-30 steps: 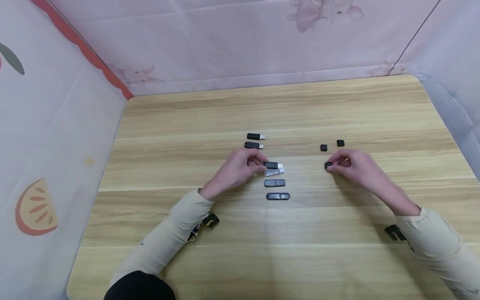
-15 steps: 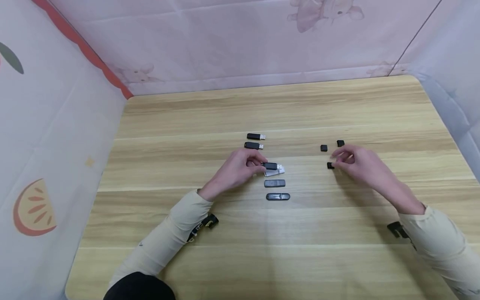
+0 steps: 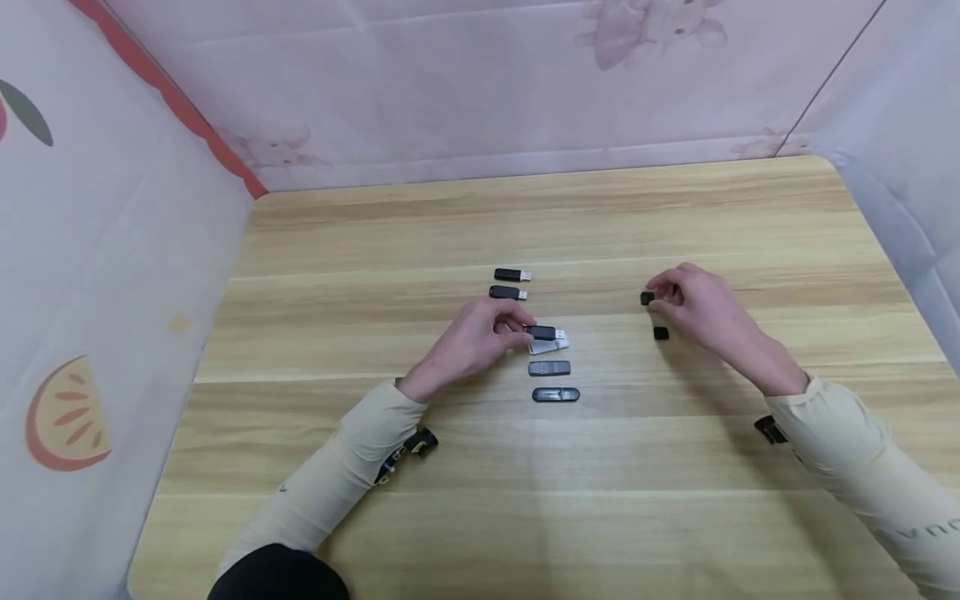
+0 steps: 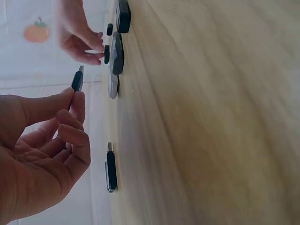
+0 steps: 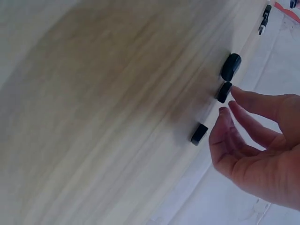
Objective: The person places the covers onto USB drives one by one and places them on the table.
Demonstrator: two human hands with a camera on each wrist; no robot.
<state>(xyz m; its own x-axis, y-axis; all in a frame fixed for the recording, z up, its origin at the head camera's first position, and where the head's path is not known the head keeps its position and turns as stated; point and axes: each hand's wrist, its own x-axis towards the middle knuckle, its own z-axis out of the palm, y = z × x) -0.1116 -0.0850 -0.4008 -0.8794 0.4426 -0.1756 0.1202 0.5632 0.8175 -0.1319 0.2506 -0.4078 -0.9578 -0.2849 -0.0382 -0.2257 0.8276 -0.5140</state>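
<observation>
Pinching a black USB stick (image 3: 542, 332) with the left hand (image 3: 474, 337), just over a pale stick (image 3: 550, 345) near the middle of the wood-grain table (image 3: 360, 267). Got the right hand (image 3: 705, 308), fingers bent, at a small black cap (image 3: 647, 298) toward the right edge, honestly can't tell if gripping. Backed by pink fabric (image 3: 480, 92) along the far edge, plus white fabric (image 3: 112, 275) with an orange-slice print (image 3: 69, 412) off the left edge.
</observation>
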